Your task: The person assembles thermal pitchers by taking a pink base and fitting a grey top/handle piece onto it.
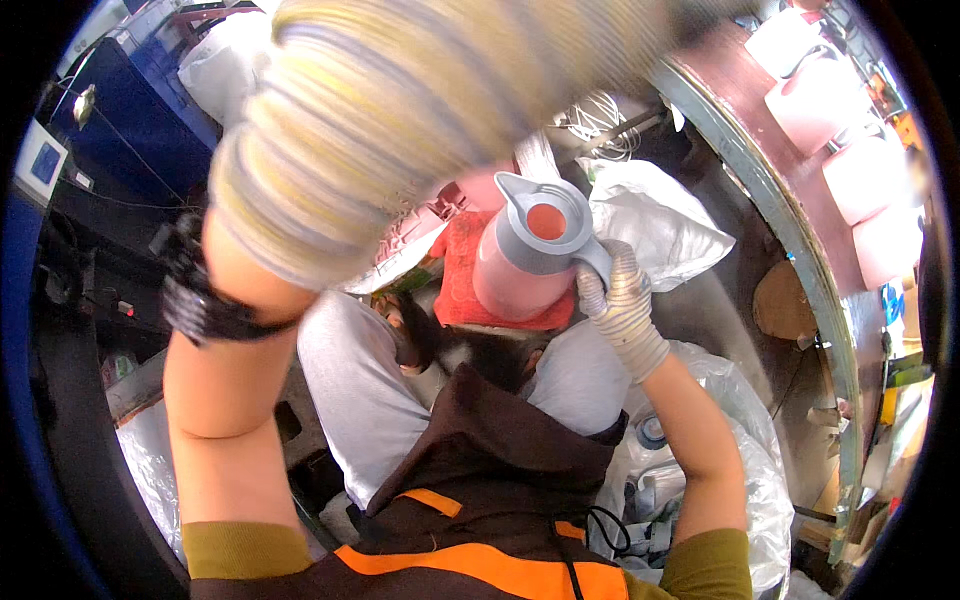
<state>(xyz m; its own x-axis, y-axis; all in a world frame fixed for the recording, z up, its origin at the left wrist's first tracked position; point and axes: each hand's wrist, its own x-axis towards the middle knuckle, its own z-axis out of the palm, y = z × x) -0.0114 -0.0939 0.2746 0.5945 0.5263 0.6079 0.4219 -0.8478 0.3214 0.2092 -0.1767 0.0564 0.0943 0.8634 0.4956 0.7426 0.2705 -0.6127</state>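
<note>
My right hand (628, 318), in a striped knitted glove, is closed round the grey handle of a pink jug (512, 283). The jug has a grey collar and spout and leans slightly in front of my knees, over a red cloth-like surface (462, 262). Its round top opening shows orange-red inside. Very near the camera, my left hand (440, 120), gloved the same way, stretches across the upper picture toward the bench at the right. Its fingers are blurred and cut off at the top edge, so whatever they hold or touch stays hidden.
A curved workbench (765, 165) with a metal edge runs down the right, with several pink jug bodies (868, 180) on it. By my right arm sits a clear plastic bag (745, 430) of grey parts. A white sack (660, 220) lies beyond the jug.
</note>
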